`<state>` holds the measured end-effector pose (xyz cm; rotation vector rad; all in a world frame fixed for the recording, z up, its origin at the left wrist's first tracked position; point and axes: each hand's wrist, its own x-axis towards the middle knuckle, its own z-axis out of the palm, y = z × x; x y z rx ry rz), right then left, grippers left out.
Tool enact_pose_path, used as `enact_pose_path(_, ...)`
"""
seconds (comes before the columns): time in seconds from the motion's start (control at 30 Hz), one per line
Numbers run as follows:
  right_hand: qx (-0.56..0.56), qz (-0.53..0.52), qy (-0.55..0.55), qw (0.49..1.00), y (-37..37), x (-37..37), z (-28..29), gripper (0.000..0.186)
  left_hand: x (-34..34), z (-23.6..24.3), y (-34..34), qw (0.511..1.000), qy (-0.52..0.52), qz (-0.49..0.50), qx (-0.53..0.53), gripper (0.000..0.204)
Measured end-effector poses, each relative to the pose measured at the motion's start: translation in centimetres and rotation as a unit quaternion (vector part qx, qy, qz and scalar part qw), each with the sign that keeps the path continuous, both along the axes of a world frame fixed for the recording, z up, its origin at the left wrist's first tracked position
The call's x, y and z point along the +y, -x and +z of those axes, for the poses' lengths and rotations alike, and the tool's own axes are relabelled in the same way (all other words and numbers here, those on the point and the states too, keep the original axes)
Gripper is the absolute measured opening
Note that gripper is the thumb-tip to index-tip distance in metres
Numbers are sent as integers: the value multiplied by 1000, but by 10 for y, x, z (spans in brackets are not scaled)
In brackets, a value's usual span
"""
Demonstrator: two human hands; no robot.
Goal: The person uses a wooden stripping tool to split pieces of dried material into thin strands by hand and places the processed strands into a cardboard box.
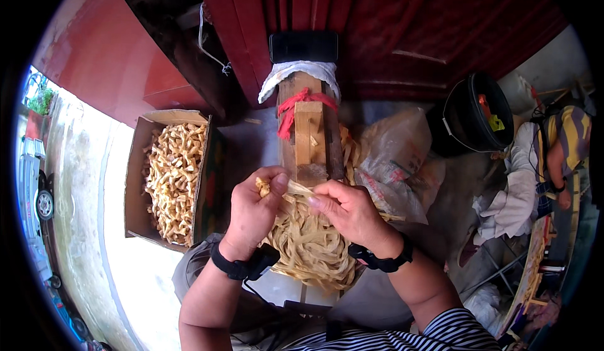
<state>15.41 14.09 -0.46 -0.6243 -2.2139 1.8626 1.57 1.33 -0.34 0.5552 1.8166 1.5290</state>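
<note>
Pale, straw-coloured strip (298,188) in hand, head view. It spans the short gap between the two hands, just before the near end of a wood block (308,137) that is tied to a bench (286,152) with red cloth (286,121).

Left hand (253,209): fingers curled in, gripping one end of the strip; a small yellow knot (263,187) sits among the fingers. Right hand (352,212): thumb and forefinger pinching the other end. Loose pile (313,247) of like strips directly below, between the forearms. More knotted pieces (176,181) fill a box (134,187) to the left.

Handling, as judged: grip near both ends, keep the strip flat and lightly taut, tension even. It looks thin, so a sharp jerk could tear it. Hands are best kept above the pile, clear of tangles.

Writing: crumpled clear bag (395,146) right of the bench bears reddish print, too creased to read. Black bucket (462,115) beyond: no legible label.
</note>
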Motion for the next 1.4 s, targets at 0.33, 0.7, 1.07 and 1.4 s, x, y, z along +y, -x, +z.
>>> enact_pose_path(0.33,185,-12,-272,944,8,1,-2,15,-5,-8,-31,980,11,-2,-197,22)
enact_pose_path(0.7,90,84,-52,991,0,10,10,16,-21,46,-9,942,-51,-330,-37,21)
enact_pose_path(1.07,65,-29,517,853,0,-15,-3,12,-13,14,-14,849,-104,-152,495,31)
enact_pose_path(1.4,80,83,-242,963,1,-13,0,19,-23,20,-11,889,54,-229,392,26)
